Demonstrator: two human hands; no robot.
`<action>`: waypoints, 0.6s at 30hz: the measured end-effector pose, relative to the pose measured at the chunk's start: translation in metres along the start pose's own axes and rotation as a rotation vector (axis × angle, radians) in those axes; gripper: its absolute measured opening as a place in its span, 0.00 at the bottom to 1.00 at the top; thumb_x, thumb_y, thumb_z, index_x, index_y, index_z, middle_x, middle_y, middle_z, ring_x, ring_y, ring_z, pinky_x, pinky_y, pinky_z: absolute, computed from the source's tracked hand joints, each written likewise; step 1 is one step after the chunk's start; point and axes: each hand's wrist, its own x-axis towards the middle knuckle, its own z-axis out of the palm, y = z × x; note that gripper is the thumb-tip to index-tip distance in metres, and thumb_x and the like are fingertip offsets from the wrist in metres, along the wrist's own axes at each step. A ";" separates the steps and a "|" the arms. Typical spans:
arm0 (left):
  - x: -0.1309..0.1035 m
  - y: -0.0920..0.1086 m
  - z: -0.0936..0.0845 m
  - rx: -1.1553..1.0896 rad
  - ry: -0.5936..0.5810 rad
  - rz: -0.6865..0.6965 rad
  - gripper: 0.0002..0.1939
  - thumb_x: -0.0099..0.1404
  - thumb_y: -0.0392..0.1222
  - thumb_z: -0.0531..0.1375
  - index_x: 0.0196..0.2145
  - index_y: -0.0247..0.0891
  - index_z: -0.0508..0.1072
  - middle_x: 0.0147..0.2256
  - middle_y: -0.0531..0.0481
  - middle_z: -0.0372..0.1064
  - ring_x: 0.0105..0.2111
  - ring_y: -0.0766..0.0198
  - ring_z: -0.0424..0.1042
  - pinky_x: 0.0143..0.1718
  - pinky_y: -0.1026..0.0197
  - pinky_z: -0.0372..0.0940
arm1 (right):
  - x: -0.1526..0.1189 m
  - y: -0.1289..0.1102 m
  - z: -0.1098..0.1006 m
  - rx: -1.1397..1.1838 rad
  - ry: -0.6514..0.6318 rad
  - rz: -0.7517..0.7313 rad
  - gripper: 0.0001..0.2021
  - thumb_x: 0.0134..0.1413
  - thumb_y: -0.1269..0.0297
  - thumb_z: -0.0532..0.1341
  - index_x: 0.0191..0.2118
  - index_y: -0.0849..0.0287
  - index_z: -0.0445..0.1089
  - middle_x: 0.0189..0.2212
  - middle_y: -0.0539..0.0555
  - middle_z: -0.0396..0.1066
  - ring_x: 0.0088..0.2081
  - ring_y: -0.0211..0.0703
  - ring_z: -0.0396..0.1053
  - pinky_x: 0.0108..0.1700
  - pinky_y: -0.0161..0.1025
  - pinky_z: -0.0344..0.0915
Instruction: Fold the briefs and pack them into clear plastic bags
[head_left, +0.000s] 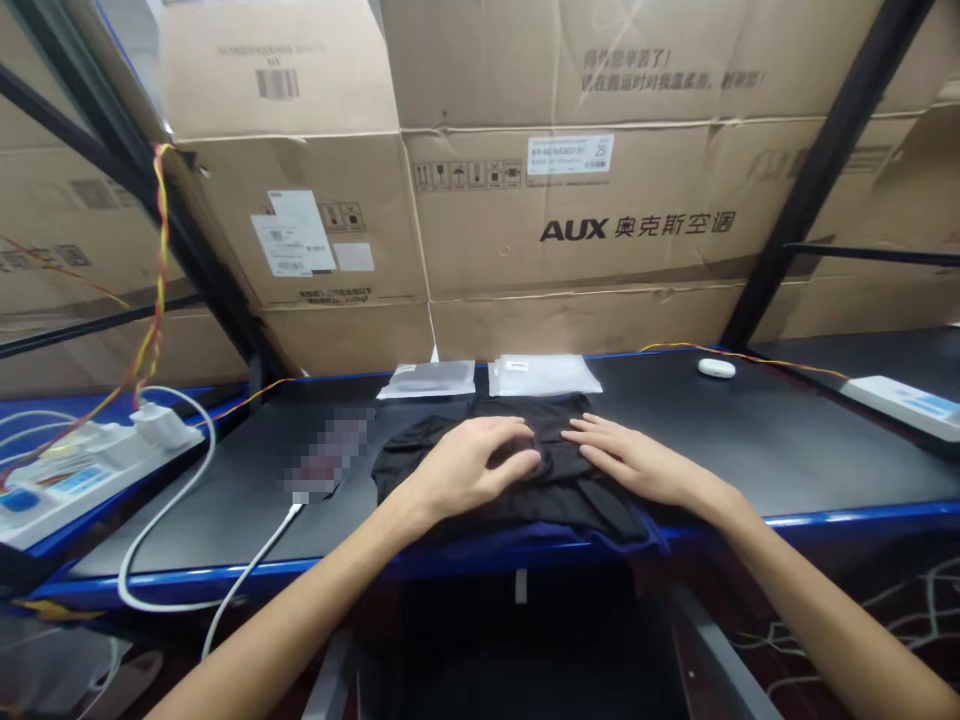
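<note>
Flattened-looking cardboard (pixel 487 225) walls off the back, black table (pixel 757 430) in front of it with a blue front edge. On my head feed the black cloth (pixel 559 490) sits mid-table, bunched and wrinkled, right at the near edge, a dark blue strip of fabric showing along its near side. Long axis looks left-right, parallel to the table edge, though the hands hide part of it.

Key relation: cloth lies directly under both hands, fingertips facing each other across its middle with a small gap. Left hand (pixel 469 460) is nearer the centre, coming in over the left half; right hand (pixel 637 460) covers the right side. Right fingers are extended, slightly spread, palm down. Left fingers are curved together, thumb set apart from them; can't tell from here if they pinch any fabric.

Two plastic packets, left one (pixel 429 379) and right one (pixel 544 375), lie just behind the cloth. White case (pixel 716 369) is well off to the right, pixelated item (pixel 330 460) with white cable (pixel 262 555) to the left
</note>
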 end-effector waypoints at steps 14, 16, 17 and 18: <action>-0.008 -0.023 -0.010 0.314 -0.146 -0.523 0.20 0.64 0.61 0.55 0.29 0.41 0.70 0.34 0.45 0.76 0.36 0.48 0.76 0.33 0.57 0.62 | -0.001 0.000 0.001 -0.008 0.013 -0.020 0.24 0.68 0.49 0.51 0.63 0.50 0.65 0.67 0.55 0.57 0.69 0.53 0.48 0.69 0.56 0.48; -0.004 -0.019 -0.009 0.309 -0.128 -0.512 0.15 0.64 0.56 0.56 0.32 0.41 0.71 0.36 0.45 0.76 0.38 0.47 0.76 0.33 0.57 0.62 | -0.004 0.002 -0.001 0.026 0.032 -0.013 0.24 0.68 0.48 0.50 0.64 0.48 0.64 0.67 0.52 0.56 0.70 0.52 0.47 0.70 0.56 0.47; -0.001 -0.018 -0.010 0.305 -0.116 -0.511 0.13 0.64 0.53 0.56 0.34 0.42 0.71 0.36 0.45 0.76 0.39 0.47 0.76 0.33 0.57 0.63 | -0.006 0.003 -0.002 0.046 0.055 0.000 0.24 0.68 0.48 0.50 0.65 0.47 0.62 0.68 0.51 0.55 0.69 0.52 0.48 0.70 0.56 0.47; 0.002 -0.017 -0.010 0.301 -0.096 -0.513 0.12 0.64 0.52 0.56 0.36 0.42 0.71 0.35 0.45 0.76 0.39 0.47 0.76 0.34 0.57 0.63 | -0.009 0.006 -0.004 0.065 0.084 0.019 0.25 0.68 0.48 0.49 0.66 0.47 0.61 0.68 0.50 0.55 0.69 0.51 0.48 0.70 0.56 0.46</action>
